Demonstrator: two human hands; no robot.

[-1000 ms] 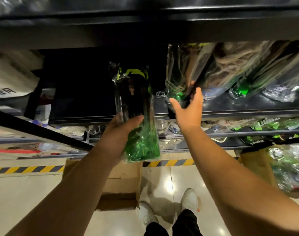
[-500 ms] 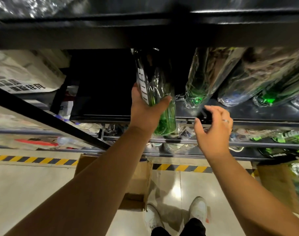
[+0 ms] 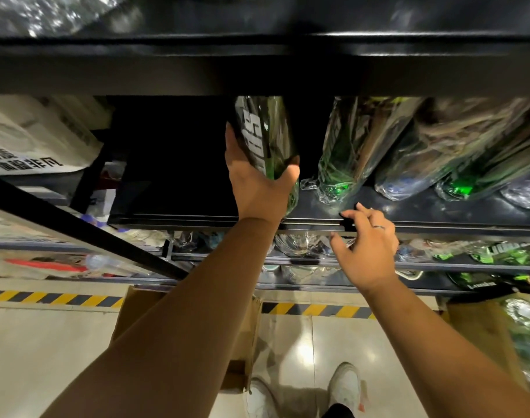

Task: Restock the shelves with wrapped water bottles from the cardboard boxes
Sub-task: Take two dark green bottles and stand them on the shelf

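My left hand [image 3: 259, 188] grips a green wrapped water bottle [image 3: 265, 137] by its base, the bottle tilted into the black shelf [image 3: 173, 217], left of the row. Several wrapped bottles [image 3: 345, 158] lean side by side on that shelf to the right. My right hand [image 3: 366, 245] hovers at the shelf's front edge below the nearest shelved bottle, fingers apart and holding nothing. A cardboard box [image 3: 245, 336] stands on the floor under my left arm. A second box [image 3: 496, 336] with wrapped bottles sits at the lower right.
Lower shelves [image 3: 438, 267] hold more wrapped bottles. A black diagonal bar [image 3: 86, 230] crosses the left side. White bags [image 3: 31, 146] lie on the shelf at the left. Yellow-black tape [image 3: 52, 298] marks the floor. My white shoes [image 3: 345, 384] stand by the box.
My left hand has lifted the bottle from chest height up into the shelf. My right hand has let go of the shelved bottle and dropped back to the shelf's front edge.
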